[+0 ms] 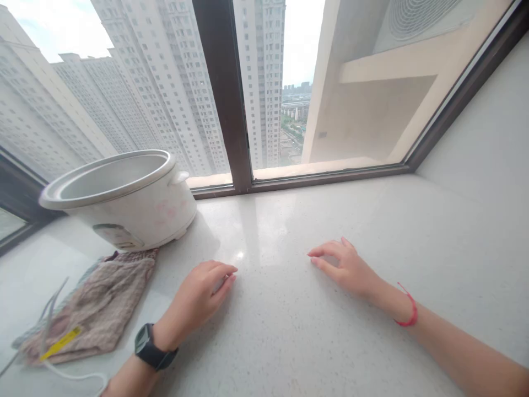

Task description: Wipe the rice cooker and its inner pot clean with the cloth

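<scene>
Both hands rest on a pale speckled sill. My left hand (202,293), with a dark watch (152,347) on its wrist, is loosely curved, a small gap between thumb and fingers. Nothing shows in it. My right hand (342,264) lies across from it, thumb and fingers apart and holding nothing; a red string bracelet (409,310) circles that wrist. Nearest to my left hand is a folded brownish cloth (111,309), apart from it. Behind the cloth, overlapping its far end, stands a white oval electric cooker pot (136,220) without a lid.
A white cord (78,376) with a yellow tag (60,343) runs over the cloth at the left. Dark window frames (225,94) bound the sill at the back, with tall buildings outside. A white wall (483,138) closes off the right side.
</scene>
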`<state>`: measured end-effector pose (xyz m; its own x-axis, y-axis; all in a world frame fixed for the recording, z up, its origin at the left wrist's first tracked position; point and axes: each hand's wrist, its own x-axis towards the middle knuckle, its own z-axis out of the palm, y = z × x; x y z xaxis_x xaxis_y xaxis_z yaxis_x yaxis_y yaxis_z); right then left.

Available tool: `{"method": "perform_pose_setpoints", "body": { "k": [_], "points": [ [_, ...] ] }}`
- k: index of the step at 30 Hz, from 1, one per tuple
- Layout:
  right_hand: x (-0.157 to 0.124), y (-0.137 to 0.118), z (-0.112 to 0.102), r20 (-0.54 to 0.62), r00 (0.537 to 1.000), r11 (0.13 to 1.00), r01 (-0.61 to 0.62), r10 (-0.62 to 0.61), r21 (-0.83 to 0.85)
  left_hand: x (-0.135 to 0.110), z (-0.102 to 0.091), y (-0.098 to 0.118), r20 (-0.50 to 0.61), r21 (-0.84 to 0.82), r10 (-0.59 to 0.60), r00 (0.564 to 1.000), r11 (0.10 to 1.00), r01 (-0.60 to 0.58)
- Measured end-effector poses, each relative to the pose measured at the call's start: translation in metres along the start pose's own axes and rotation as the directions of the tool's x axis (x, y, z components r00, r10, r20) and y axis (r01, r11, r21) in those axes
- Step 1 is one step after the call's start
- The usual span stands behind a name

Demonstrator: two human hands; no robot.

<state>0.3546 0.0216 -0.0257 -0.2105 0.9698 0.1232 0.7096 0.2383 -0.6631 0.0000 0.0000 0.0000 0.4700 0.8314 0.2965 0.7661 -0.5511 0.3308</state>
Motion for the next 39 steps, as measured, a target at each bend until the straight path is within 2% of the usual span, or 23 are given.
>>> {"method": "perform_pose_setpoints", "body": {
  "k": [15, 25, 27, 29, 32, 34, 36, 39],
  "points": [
    [-0.001, 0.0, 0.001, -0.023, 0.999, 0.999, 0.034, -0.035, -0.032, 0.0, 0.001, -0.001, -0.006, 0.004, 0.007, 1.0, 1.0, -0.007],
    [-0.002, -0.001, -0.001, -0.005, 1.0, 1.0, 0.016, -0.016, -0.017, 0.0, 0.002, 0.0, -0.005, 0.02, 0.011, 1.0, 1.0, -0.011],
    [-0.001, 0.001, 0.0, -0.009, 1.0, 1.0, 0.02, -0.02, -0.018, 0.001, 0.001, 0.0, -0.023, 0.022, 0.028, 0.999, 0.999, -0.027],
    [0.0, 0.001, 0.002, -0.022, 1.0, 1.0, 0.007, -0.007, -0.012, 0.001, -0.004, 0.002, -0.104, 0.027, 0.067, 0.992, 0.998, -0.064],
    [0.004, -0.004, 0.005, -0.061, 0.998, 1.0, 0.008, -0.009, -0.03, 0.004, -0.027, 0.002, -0.34, 0.087, 0.118, 0.933, 0.992, -0.094],
    [0.01, -0.015, 0.005, -0.058, 0.994, 0.993, 0.084, -0.088, -0.079, 0.005, -0.051, -0.003, -0.493, 0.16, 0.101, 0.864, 0.987, -0.024],
    [0.019, -0.032, 0.005, -0.025, 0.977, 0.97, 0.207, -0.211, -0.126, 0.006, -0.077, -0.017, -0.63, 0.212, 0.045, 0.775, 0.97, 0.117],
    [0.045, -0.062, 0.008, -0.008, 0.943, 0.939, 0.33, -0.332, -0.095, 0.008, -0.115, -0.06, -0.812, 0.163, -0.094, 0.576, 0.911, 0.378]
  ]
}}
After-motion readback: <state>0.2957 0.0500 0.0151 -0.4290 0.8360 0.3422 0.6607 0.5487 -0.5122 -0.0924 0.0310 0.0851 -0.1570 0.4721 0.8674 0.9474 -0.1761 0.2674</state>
